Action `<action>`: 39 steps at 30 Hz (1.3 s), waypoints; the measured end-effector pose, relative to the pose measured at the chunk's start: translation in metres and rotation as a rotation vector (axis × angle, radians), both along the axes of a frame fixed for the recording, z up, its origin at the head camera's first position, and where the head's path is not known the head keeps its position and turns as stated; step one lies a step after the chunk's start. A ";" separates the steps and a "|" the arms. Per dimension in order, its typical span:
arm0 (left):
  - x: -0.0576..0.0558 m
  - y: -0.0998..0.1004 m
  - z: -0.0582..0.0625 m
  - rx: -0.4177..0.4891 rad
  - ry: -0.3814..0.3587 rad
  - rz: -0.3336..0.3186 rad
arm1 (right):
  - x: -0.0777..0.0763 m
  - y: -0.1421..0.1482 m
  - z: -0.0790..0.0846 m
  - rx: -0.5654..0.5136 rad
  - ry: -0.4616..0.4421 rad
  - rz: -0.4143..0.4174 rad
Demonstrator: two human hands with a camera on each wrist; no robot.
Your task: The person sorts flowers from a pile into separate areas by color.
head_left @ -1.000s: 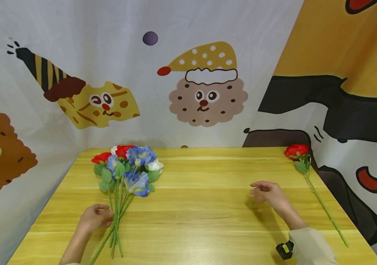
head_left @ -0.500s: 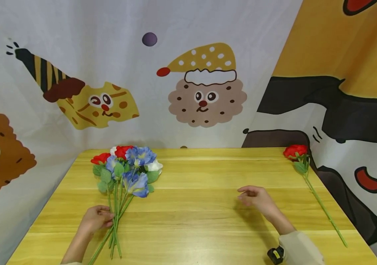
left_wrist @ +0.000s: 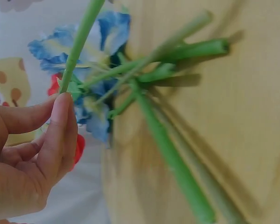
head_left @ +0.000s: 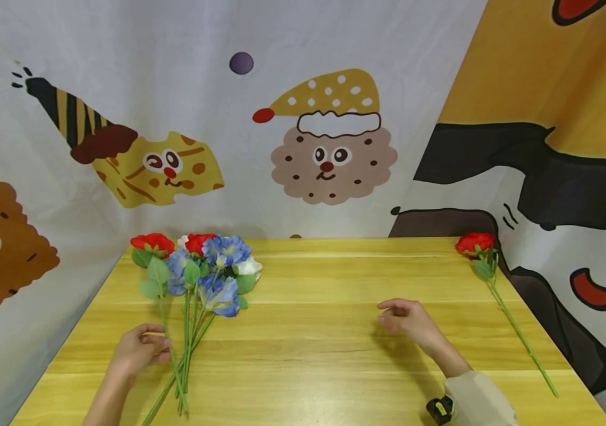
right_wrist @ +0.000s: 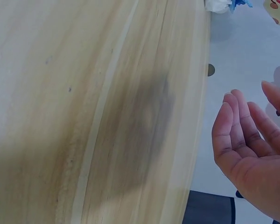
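Observation:
In the head view my left hand (head_left: pixel 135 350) pinches the green stem of a red artificial rose (head_left: pixel 154 244) at the left of the table. The left wrist view shows thumb and fingertips closed on that stem (left_wrist: pixel 81 44). Just right of it lie several artificial flowers with crossed stems: blue flowers (head_left: pixel 219 296), another red rose (head_left: pixel 200 242) and a white flower (head_left: pixel 250 267). My right hand (head_left: pixel 409 322) hovers over the table's right half, fingers loosely bent, holding nothing. Its shadow falls on the wood in the right wrist view.
A single red rose (head_left: pixel 476 244) lies along the right side of the wooden table (head_left: pixel 303 367), stem toward the front. Behind the table hangs a pale curtain (head_left: pixel 175 59) with cartoon prints. A small black device (head_left: pixel 439 409) sits by the right sleeve.
My left hand has taken hold of a red rose's stem and shifted left, drawing the rose away from the other flowers. My right hand has moved left over the table.

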State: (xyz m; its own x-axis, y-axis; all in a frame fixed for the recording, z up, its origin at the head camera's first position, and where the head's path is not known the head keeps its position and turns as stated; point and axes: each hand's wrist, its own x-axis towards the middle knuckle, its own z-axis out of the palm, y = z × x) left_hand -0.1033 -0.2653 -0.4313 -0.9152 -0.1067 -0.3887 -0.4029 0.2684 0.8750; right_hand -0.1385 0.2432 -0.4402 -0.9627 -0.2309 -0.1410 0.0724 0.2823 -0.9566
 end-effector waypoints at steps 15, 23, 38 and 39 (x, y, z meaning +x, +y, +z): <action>0.002 0.034 0.037 -0.101 0.095 -0.019 | -0.003 -0.004 0.003 0.014 0.013 0.015; -0.005 0.067 0.043 -0.086 0.130 -0.069 | -0.002 -0.007 0.007 -0.009 0.004 0.004; -0.011 0.141 0.025 -0.010 0.243 -0.175 | 0.001 -0.024 0.012 -0.049 0.000 0.032; -0.012 0.145 0.024 0.005 0.250 -0.194 | 0.001 -0.025 0.012 -0.055 -0.002 0.036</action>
State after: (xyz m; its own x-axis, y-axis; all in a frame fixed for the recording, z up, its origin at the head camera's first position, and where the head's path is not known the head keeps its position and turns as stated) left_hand -0.1152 -0.1198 -0.4073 -0.9856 0.0801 -0.1487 -0.1166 0.3148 0.9420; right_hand -0.1376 0.2180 -0.4281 -0.9533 -0.2730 -0.1292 0.0652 0.2318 -0.9706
